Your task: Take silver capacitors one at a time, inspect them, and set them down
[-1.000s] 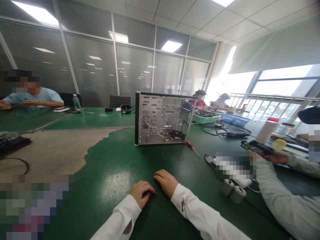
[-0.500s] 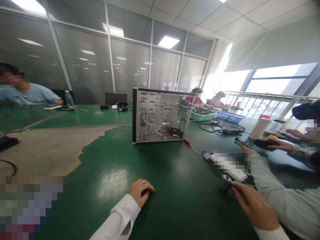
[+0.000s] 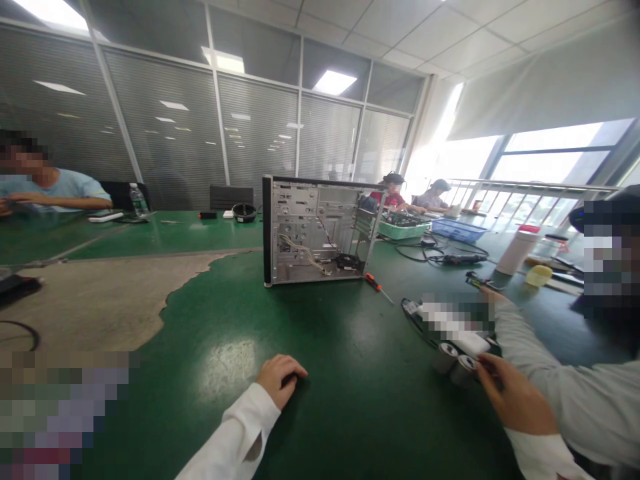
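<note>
Left hand [image 3: 281, 380] rests on the green tabletop [image 3: 350, 407], grip curled on nothing; right hand [image 3: 510, 400] touches two metal cylinders [image 3: 445, 358] (grip unclear).

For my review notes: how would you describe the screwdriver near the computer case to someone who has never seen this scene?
Start at the open computer case standing on the green table. Just off its lower right corner lies a screwdriver. Its orange handle sets it apart from the black corded tool farther right.

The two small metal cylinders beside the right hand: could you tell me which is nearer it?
The right cylinder, by the right hand; the other sits farther left.
</note>
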### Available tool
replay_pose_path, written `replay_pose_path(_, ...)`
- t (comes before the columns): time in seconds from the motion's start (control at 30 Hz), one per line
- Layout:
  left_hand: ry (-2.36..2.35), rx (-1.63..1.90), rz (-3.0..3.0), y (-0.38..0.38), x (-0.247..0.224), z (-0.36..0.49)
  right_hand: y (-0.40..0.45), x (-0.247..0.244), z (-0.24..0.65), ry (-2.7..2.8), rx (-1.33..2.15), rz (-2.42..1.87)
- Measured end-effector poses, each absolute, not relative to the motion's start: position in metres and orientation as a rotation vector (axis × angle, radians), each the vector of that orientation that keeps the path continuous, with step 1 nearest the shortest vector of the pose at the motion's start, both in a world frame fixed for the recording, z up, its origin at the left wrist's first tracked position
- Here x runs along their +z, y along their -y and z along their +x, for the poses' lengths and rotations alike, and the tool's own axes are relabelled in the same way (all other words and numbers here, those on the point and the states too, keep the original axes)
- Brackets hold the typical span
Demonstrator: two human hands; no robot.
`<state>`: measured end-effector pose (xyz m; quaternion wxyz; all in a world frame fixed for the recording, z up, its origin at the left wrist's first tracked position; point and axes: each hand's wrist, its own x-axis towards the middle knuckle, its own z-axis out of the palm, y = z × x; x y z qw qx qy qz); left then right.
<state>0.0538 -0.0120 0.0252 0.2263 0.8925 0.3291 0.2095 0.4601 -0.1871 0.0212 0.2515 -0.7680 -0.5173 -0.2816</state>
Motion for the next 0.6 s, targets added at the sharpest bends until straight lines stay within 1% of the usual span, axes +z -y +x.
replay_pose_path(0.43, -0.903, 0.594, 2.471, 0.0119, 0.0247, 0.0533, 0.1792, 0.0255, 0.4620, 1.341, -0.696, -2.128)
replay_pose_path(0.6, -0.912, 0.565, 2.468, 0.0111, 0.0242, 0.0535, 0.1794, 0.0250, 0.4622, 1.373, -0.727, -2.100)
